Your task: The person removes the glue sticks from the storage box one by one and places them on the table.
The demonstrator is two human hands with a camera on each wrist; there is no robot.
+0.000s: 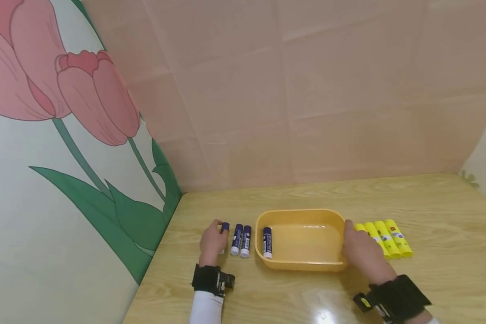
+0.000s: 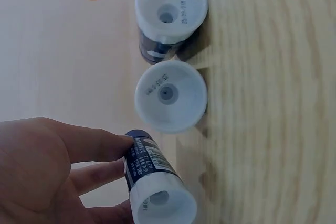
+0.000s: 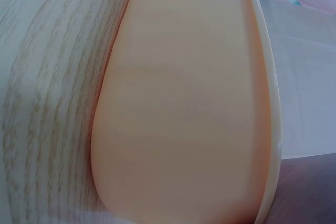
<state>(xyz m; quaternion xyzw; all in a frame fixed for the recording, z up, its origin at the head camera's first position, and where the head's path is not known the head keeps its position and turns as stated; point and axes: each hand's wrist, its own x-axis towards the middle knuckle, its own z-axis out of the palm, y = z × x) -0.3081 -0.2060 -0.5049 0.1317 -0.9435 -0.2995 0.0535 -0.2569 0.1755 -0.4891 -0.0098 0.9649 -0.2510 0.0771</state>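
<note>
My left hand [image 1: 213, 243] pinches a navy-and-white glue stick [image 2: 147, 166] between thumb and fingers, at the left of the row. Two more navy glue sticks with white ends, a nearer one [image 1: 246, 241] and its neighbour [image 1: 236, 240], lie side by side just to its right. Inside the orange-yellow plastic tray [image 1: 308, 267], against its left wall, lies another navy glue stick [image 1: 267, 243]. My right hand [image 1: 364, 249] grips the tray's right rim, its thumb on top; the fingers below are hidden. The tray's side wall [image 3: 184, 98] fills the right wrist view.
Several yellow glue sticks [image 1: 392, 238] lie in a row right of the tray, partly behind my right hand. The wood-grain table [image 1: 267, 297] meets a pinkish covered wall [image 1: 308, 90] at the back and a tulip-printed panel [image 1: 105, 180] on the left.
</note>
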